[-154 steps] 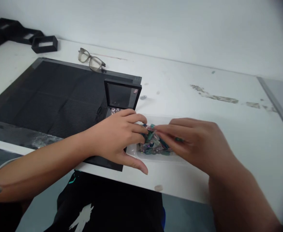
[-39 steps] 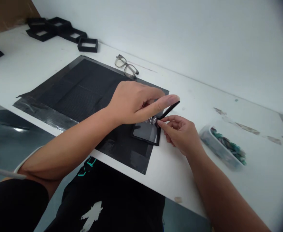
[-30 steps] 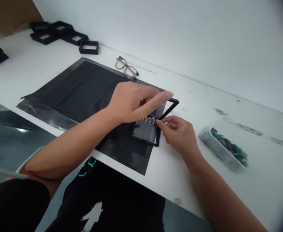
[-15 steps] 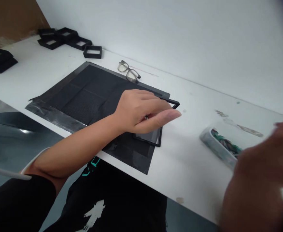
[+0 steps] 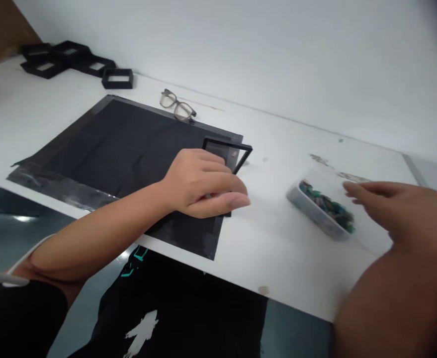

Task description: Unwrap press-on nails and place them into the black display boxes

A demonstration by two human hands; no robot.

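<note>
My left hand [image 5: 205, 184] is above a black rectangular frame [image 5: 227, 142] at the right end of a black mat [image 5: 136, 144]. Its fingers are curled and the thumb lies alongside. A small pale bit shows between thumb and fingers, too little of it to name. The palm hides part of the frame. To the right, my right hand [image 5: 408, 209] hovers beside a translucent plastic box [image 5: 311, 219] filled with small green and brown pieces [image 5: 326, 206]. Its fingertips are drawn together, and anything between them is hidden.
A pair of eyeglasses [image 5: 177, 104] lies behind the mat. Several black box-shaped frames [image 5: 69, 57] are grouped at the back left, one [image 5: 117, 78] a little apart. The white table [image 5: 270, 248] meets a white wall [image 5: 278, 59] at the back. Strips of worn marking run behind the box.
The view has swung right. My right hand has come in from the right edge, toward the box. My left hand has shifted nearer the front edge over the frame, uncovering more of its back side.
</note>
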